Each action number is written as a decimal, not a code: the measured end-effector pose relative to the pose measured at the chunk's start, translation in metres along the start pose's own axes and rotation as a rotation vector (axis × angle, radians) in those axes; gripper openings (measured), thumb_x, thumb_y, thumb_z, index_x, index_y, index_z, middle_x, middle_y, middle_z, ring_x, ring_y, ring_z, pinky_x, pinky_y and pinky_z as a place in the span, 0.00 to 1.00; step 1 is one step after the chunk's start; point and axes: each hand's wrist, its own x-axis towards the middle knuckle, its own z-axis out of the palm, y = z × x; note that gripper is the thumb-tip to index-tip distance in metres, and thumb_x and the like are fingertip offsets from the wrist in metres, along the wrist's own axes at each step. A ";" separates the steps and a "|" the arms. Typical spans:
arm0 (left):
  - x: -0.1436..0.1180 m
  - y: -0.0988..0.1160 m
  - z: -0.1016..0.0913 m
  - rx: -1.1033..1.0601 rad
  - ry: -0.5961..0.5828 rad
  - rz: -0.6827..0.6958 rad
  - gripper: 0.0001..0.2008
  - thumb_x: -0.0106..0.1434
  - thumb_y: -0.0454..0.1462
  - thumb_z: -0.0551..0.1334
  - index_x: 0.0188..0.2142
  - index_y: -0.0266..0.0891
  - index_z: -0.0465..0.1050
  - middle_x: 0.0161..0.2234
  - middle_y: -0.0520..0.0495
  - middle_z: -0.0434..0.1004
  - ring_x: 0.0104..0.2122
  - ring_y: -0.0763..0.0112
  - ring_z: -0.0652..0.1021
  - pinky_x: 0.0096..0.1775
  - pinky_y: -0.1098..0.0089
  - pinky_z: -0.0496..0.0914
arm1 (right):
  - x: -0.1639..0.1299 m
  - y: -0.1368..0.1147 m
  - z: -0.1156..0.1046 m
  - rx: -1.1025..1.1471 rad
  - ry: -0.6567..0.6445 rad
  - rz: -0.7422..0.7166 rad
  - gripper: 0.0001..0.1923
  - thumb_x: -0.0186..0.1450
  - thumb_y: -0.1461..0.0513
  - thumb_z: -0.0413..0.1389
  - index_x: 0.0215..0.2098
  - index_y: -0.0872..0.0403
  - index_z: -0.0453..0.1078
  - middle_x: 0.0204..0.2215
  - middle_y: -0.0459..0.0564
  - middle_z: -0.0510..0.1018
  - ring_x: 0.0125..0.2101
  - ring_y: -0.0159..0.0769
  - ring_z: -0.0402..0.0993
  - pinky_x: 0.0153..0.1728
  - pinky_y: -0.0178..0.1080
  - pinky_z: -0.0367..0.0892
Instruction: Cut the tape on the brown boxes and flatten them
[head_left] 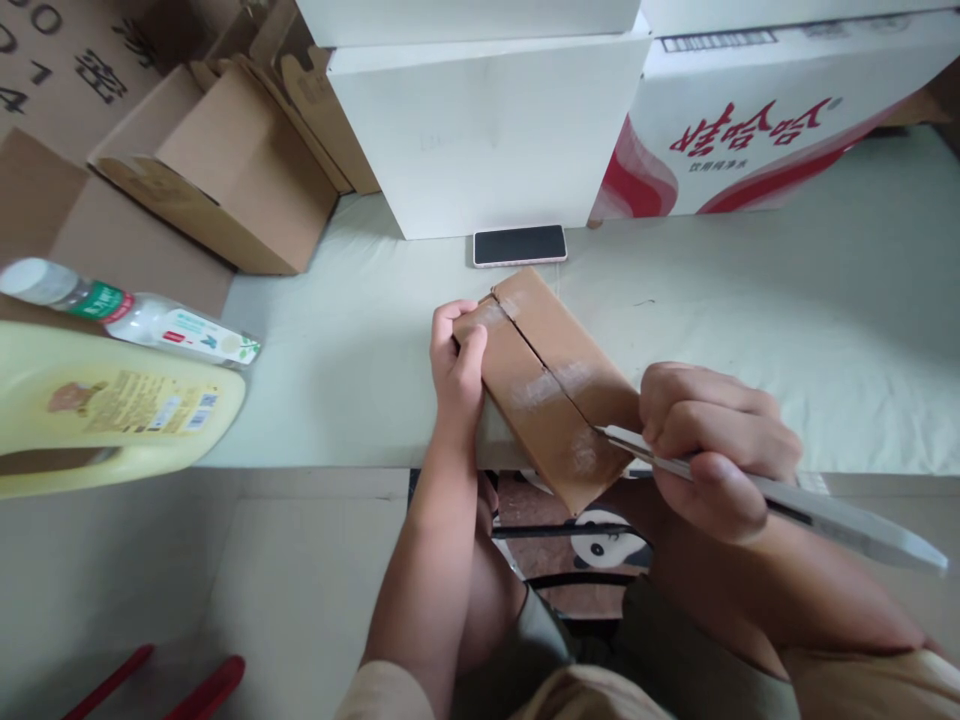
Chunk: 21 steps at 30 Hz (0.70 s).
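A small brown cardboard box (555, 330) lies slanted at the table's front edge, its near corner jutting past it. Clear tape patches cross the seam on its top, and part of that seam is a dark open slit. My left hand (459, 350) grips the box's far left end, thumb on top. My right hand (712, 440) is closed round a utility knife (825, 515) with a grey handle. The blade tip touches the seam near the box's near right end.
A phone (520, 245) lies just beyond the box, before stacked white cartons (487, 130). Open cardboard boxes (225, 160) stand at the back left. A clear bottle (150, 315) and a yellow jug (120, 410) are at the left. Red bars (202, 690) show below.
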 end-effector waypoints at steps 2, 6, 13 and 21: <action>0.000 0.001 0.000 0.007 -0.003 -0.005 0.15 0.61 0.47 0.67 0.43 0.45 0.69 0.33 0.51 0.72 0.30 0.69 0.71 0.32 0.68 0.68 | 0.005 -0.002 0.001 0.105 0.065 -0.041 0.14 0.69 0.57 0.46 0.25 0.48 0.60 0.19 0.44 0.59 0.20 0.36 0.57 0.23 0.43 0.57; 0.000 0.003 0.001 0.010 0.000 -0.007 0.15 0.60 0.47 0.67 0.42 0.44 0.70 0.33 0.51 0.72 0.29 0.70 0.71 0.32 0.69 0.67 | 0.014 -0.007 0.005 0.167 0.122 -0.049 0.15 0.70 0.59 0.46 0.25 0.48 0.59 0.18 0.44 0.59 0.18 0.35 0.56 0.21 0.42 0.54; 0.000 0.004 0.001 -0.011 0.013 -0.012 0.16 0.59 0.47 0.67 0.42 0.44 0.71 0.33 0.50 0.73 0.30 0.70 0.72 0.32 0.69 0.68 | 0.015 -0.007 0.010 0.224 0.203 -0.043 0.17 0.71 0.59 0.47 0.23 0.49 0.58 0.17 0.43 0.59 0.17 0.32 0.54 0.21 0.40 0.51; 0.000 0.003 0.000 0.042 0.031 0.001 0.14 0.59 0.45 0.66 0.42 0.44 0.71 0.36 0.49 0.75 0.32 0.68 0.73 0.34 0.68 0.69 | 0.015 -0.007 0.007 0.205 0.186 -0.024 0.18 0.71 0.58 0.46 0.22 0.49 0.58 0.17 0.43 0.59 0.17 0.33 0.54 0.21 0.41 0.52</action>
